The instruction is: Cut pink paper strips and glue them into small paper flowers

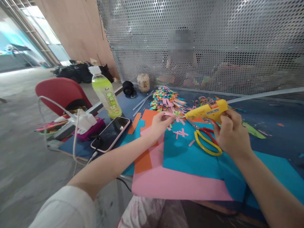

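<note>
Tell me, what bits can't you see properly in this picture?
All in the head view:
1. Glue gun handle: covered by the right hand.
2. Paper piece: tiny, partly under the left hand.
3. Bottle label words: too small to read.
4. Person: blurred, behind the mesh screen.

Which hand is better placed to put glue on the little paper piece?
Right, probably. The right hand grips the glue gun, its nozzle pointing at the paper piece and close to it. The left hand pinches that piece, so it is busy holding.
</note>
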